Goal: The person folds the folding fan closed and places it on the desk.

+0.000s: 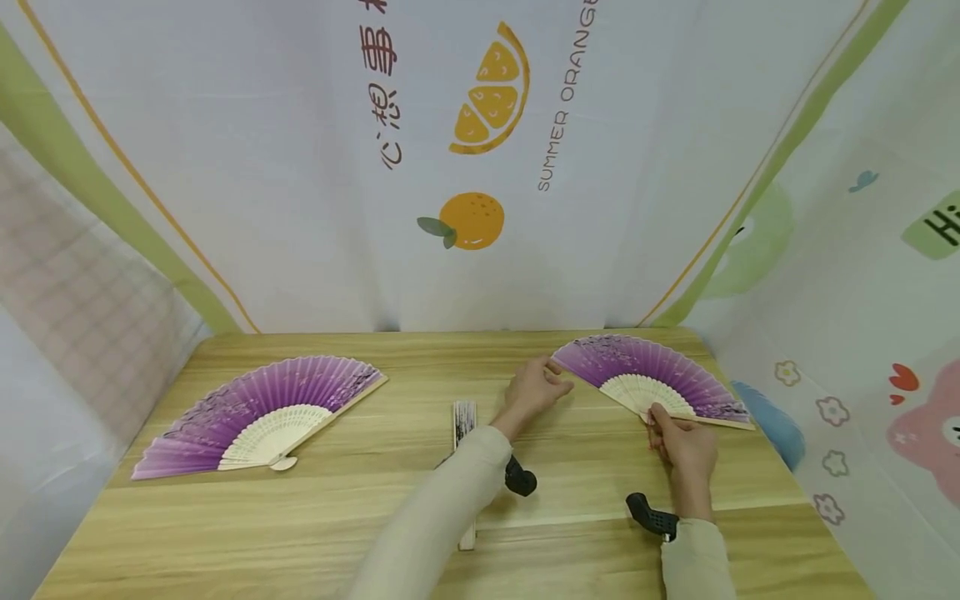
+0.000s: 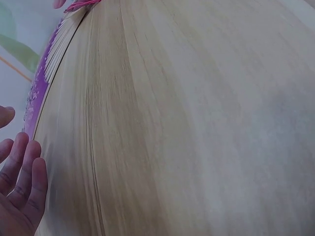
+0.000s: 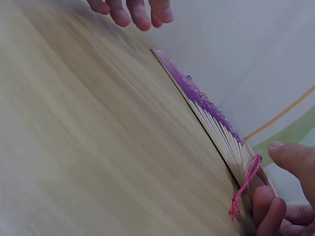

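An open purple fan (image 1: pixel 652 362) lies at the back right, its pale ribs meeting at a base with a pink cord (image 3: pixel 238 196). My right hand (image 1: pixel 684 446) holds that base between thumb and fingers. Beside the fan's left tip is my left hand (image 1: pixel 534 387), its fingers loosely extended and gripping nothing; the left wrist view shows these fingers (image 2: pixel 27 172) next to the fan's edge (image 2: pixel 37 101). A second open purple fan (image 1: pixel 262 408) lies at the left. Between them a folded fan (image 1: pixel 465 417) lies partly hidden under my left forearm.
The wooden table (image 1: pixel 300 533) reaches back to a white curtain (image 1: pixel 315 275) with orange prints. At the right, a printed curtain (image 1: pixel 847 333) hangs beside the table, with a blue shape near the table's edge.
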Tool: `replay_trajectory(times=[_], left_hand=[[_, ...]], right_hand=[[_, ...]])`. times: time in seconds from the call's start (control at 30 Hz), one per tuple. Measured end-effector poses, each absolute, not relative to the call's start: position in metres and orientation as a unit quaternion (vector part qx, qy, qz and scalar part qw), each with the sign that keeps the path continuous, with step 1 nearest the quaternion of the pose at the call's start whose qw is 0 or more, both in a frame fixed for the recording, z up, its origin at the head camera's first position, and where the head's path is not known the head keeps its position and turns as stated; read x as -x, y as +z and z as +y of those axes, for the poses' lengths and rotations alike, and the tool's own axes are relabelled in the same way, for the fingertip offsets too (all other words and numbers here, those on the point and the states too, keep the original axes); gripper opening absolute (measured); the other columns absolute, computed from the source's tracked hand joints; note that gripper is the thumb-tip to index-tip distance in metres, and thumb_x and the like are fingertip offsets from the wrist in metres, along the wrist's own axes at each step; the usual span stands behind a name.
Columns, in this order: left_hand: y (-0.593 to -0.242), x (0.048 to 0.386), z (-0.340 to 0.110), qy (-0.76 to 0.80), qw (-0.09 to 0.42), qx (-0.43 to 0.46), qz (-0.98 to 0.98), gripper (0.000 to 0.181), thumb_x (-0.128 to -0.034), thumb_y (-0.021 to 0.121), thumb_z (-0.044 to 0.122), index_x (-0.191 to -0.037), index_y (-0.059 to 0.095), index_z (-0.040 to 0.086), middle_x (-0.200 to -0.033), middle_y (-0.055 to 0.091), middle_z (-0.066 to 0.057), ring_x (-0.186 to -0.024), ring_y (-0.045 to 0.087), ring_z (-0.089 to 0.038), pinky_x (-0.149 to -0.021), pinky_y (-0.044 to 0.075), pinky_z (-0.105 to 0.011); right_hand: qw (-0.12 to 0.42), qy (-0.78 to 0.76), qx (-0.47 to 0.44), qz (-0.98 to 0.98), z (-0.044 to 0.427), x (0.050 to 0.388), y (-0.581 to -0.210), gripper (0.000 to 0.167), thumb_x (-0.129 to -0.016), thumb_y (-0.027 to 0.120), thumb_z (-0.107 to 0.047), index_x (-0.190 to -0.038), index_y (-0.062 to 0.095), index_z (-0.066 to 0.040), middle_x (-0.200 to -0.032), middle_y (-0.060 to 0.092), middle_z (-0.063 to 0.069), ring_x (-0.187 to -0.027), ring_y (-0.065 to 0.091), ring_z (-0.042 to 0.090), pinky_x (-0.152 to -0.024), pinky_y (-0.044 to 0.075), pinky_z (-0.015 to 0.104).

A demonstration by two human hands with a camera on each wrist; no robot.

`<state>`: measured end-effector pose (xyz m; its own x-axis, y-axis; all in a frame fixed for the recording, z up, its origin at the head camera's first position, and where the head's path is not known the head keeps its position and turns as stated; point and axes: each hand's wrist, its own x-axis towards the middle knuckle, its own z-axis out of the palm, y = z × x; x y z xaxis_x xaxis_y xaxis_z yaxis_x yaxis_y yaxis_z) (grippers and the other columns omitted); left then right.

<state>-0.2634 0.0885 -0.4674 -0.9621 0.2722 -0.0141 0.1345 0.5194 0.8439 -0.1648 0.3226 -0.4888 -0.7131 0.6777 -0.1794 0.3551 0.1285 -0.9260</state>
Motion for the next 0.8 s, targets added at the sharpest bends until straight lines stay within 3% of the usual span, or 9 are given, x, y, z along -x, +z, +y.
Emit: replay_trajectory(times=[0.2,0.43,0.8], left_hand=[[-0.468,0.264,0.088,0.471,0.07,-0.118,0.871,0.033,-0.0904,0.079,0.033,-0.114,0.071,0.012,-0.093,0.074,0.006,-0.083,0.067,-0.014,-0.072,0.049,-0.032],[-0.467,0.266,0.088,0.467,0.067,-0.124,0.873,0.032,-0.0908,0.079,0.031,-0.114,0.071,0.011,-0.093,0.074,0.005,-0.084,0.068,-0.015,-0.071,0.05,-0.033],[-0.465,0.27,0.085,0.465,0.073,-0.115,0.875,0.035,-0.0917,0.078,0.031,-0.119,0.07,0.01,-0.095,0.075,0.006,-0.084,0.068,-0.014,-0.072,0.05,-0.03]], right_hand=[[0.137,0.565,0.366,-0.727,0.323,0.165,-0.489,0.048,-0.089,0.08,-0.041,-0.1,0.075,0.005,-0.056,0.064,0.001,-0.046,0.057,0.007,-0.042,0.046,0.019],[0.162,0.619,0.371,-0.673,0.315,0.163,-0.483,0.031,-0.088,0.083,-0.028,-0.094,0.073,0.001,-0.058,0.064,0.001,-0.046,0.058,0.007,-0.042,0.046,0.019],[0.204,0.662,0.377,-0.615,0.309,0.165,-0.483,0.022,-0.088,0.083,-0.022,-0.087,0.071,-0.002,-0.059,0.065,0.001,-0.047,0.058,0.006,-0.041,0.045,0.017]])
